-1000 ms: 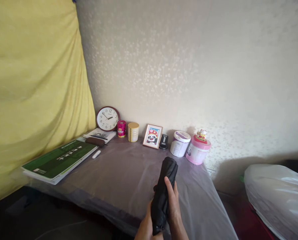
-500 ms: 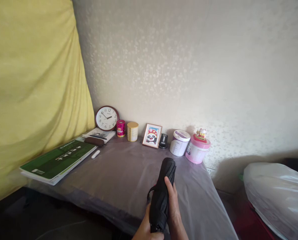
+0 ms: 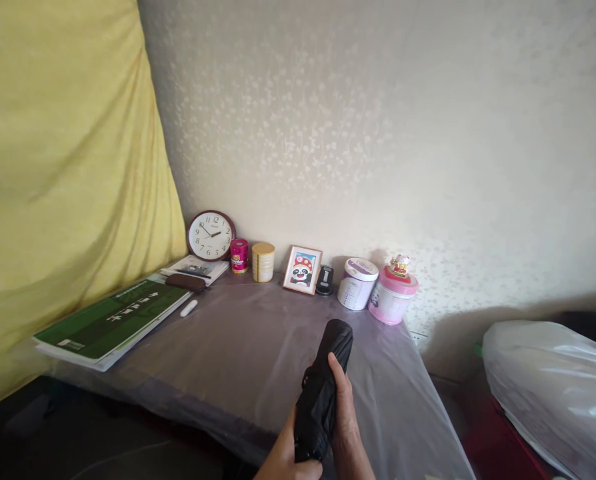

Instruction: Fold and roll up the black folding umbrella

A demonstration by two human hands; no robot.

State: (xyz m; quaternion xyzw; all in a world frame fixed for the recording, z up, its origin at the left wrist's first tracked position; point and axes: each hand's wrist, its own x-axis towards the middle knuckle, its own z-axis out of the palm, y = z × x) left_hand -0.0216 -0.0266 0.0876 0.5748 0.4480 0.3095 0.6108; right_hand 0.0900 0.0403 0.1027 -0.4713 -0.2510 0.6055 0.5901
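A folded black umbrella (image 3: pixel 323 393) is held up at a slant above the near part of the table, its thick end pointing away from me. Around its lower end my left hand (image 3: pixel 292 453) is closed, with the thumb across the near side. My right hand (image 3: pixel 345 407) grips it from the right, thumb lying along the fabric. The other fingers of both hands are mostly hidden behind the umbrella.
Covered table (image 3: pixel 238 360). Along the wall stand a clock (image 3: pixel 211 235), a red can (image 3: pixel 239 256), a yellow-lidded can (image 3: pixel 263 262), a framed panda picture (image 3: pixel 302 269) and two tubs (image 3: pixel 357 285). Left lies a green book (image 3: pixel 113 323); right, a plastic-wrapped bundle (image 3: pixel 553 380).
The umbrella has turned slightly in my hands, and its loose strap no longer sticks out to the left. My left hand has shifted a little left; the view has moved slightly.
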